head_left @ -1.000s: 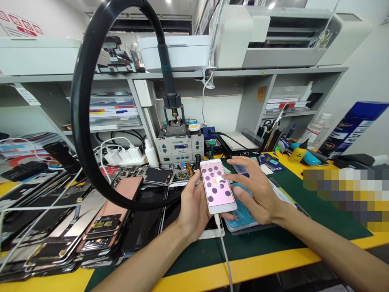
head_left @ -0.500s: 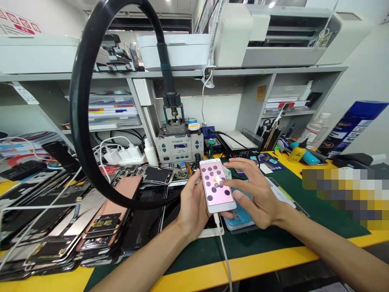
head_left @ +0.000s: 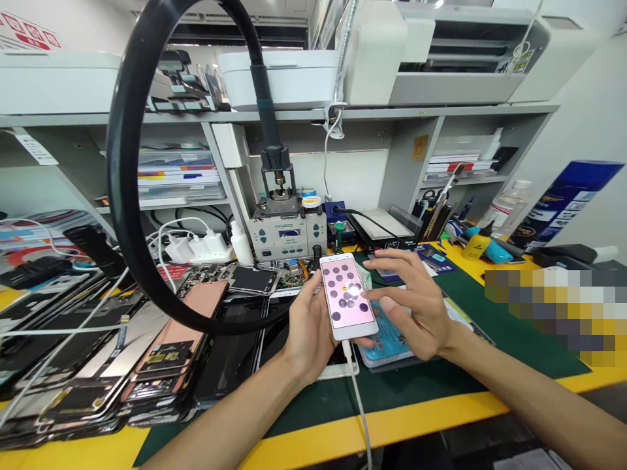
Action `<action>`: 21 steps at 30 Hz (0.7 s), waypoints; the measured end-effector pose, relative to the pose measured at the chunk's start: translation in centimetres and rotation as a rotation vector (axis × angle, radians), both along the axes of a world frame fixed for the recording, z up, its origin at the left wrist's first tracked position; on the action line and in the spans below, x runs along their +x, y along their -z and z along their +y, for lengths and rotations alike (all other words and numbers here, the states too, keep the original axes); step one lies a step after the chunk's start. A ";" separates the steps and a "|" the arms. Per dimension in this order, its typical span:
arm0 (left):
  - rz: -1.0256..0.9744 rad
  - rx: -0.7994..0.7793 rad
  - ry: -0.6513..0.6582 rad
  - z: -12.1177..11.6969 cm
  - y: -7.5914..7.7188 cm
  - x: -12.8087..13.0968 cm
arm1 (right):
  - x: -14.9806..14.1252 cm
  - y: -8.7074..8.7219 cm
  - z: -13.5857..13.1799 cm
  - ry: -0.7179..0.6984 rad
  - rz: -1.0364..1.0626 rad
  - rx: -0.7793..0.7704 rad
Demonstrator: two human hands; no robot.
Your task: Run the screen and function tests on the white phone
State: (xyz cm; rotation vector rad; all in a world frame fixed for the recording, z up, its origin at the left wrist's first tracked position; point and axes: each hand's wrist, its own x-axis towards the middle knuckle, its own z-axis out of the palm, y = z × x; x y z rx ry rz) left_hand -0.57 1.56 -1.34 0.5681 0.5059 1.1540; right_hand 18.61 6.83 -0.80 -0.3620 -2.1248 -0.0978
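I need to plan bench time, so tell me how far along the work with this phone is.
Done, it seems: the white phone is lit and a cable is in its bottom end. In hand: the left hand holds it, while the right hand has its fingers at the screen's right edge. Left: dark dots fill much of the display, and the phone is not yet put down or unplugged.
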 end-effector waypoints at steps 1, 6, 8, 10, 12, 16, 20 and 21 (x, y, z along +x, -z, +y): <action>0.000 -0.001 0.002 0.0 0.0 0.0 | 0.1 0.0 0.1 0.017 0.011 0.003; 0.015 -0.012 -0.013 -0.3 -0.3 0.1 | 0.1 0.3 0.3 0.060 -0.028 0.000; 0.019 -0.013 -0.012 -0.3 -0.3 0.1 | 0.0 0.3 0.4 0.060 -0.029 0.007; 0.018 -0.010 -0.009 -0.2 -0.3 0.1 | 0.1 0.3 0.4 0.050 0.003 0.021; 0.014 -0.005 -0.008 -0.2 -0.2 0.1 | 0.1 0.2 0.3 0.043 0.048 0.030; 0.011 0.005 -0.009 -0.3 -0.2 0.1 | 0.1 0.2 0.2 0.031 0.054 0.017; 0.014 -0.004 -0.019 -0.3 -0.3 0.1 | -0.3 0.5 -0.2 -0.030 0.009 0.025; 0.011 -0.004 -0.020 -0.3 -0.3 0.1 | -0.3 0.5 -0.2 -0.040 -0.006 0.032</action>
